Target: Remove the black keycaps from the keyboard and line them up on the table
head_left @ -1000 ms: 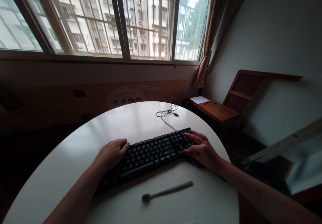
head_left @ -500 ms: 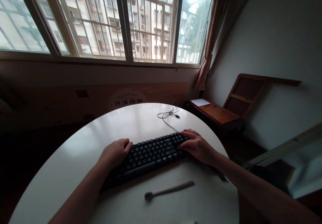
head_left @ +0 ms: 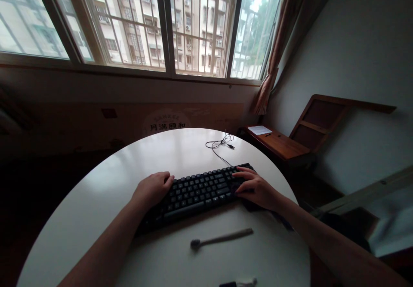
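A black keyboard [head_left: 196, 190] lies slanted on a round white table [head_left: 97, 201]. My left hand [head_left: 151, 189] is at its left end, fingers curled against the edge and holding it. My right hand [head_left: 256, 188] lies over the keys at the right end, fingers bent down onto what looks like a dark cloth [head_left: 250, 206] that shows under the palm and wrist. The keyboard's thin cable [head_left: 221, 143] trails in a loose coil towards the table's far edge.
A slim brush with a dark head [head_left: 221, 239] lies on the table in front of the keyboard. A small dark and white object [head_left: 238, 283] shows at the bottom edge. A low wooden stand [head_left: 277, 143] with a paper [head_left: 260, 129] is at the right, by the wall.
My right hand slid left along the right-hand keys, then back a little to the right. The left hand stayed at the keyboard's left end. The camera drifted slightly.
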`<action>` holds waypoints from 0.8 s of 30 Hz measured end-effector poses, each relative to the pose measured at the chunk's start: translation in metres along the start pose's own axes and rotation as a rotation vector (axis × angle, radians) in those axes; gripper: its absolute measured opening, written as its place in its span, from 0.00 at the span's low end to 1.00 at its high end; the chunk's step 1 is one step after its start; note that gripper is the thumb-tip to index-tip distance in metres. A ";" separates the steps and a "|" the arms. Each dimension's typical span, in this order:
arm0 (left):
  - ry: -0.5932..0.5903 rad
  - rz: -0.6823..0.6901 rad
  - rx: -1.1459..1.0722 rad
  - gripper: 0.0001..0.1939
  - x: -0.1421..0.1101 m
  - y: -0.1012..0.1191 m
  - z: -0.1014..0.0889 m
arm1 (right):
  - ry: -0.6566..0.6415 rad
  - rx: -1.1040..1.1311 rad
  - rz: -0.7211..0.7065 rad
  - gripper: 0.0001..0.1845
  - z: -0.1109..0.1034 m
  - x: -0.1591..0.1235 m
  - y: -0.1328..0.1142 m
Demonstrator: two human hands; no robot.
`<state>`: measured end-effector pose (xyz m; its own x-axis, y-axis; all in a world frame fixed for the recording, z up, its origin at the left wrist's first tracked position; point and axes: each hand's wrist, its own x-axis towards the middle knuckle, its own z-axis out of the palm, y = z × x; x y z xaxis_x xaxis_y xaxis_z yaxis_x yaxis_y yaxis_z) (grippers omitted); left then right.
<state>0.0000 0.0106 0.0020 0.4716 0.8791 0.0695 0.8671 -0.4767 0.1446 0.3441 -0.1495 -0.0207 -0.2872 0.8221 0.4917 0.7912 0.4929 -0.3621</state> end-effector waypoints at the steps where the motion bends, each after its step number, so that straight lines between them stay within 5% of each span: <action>1: 0.002 0.002 -0.002 0.20 0.000 0.000 0.000 | 0.044 0.007 0.000 0.02 0.000 -0.001 -0.001; 5: 0.008 0.013 -0.004 0.21 0.001 -0.001 0.002 | 0.152 0.005 0.013 0.03 -0.003 0.002 -0.009; 13: 0.000 0.031 -0.037 0.22 -0.001 0.000 0.000 | -0.114 -0.031 -0.099 0.06 0.009 0.016 -0.029; 24: -0.028 0.027 -0.022 0.21 -0.001 0.004 0.000 | -0.035 -0.004 -0.063 0.10 0.009 0.003 -0.027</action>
<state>0.0031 0.0079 0.0030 0.4994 0.8651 0.0463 0.8504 -0.4997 0.1648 0.3169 -0.1576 -0.0163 -0.3554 0.7988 0.4855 0.7730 0.5432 -0.3279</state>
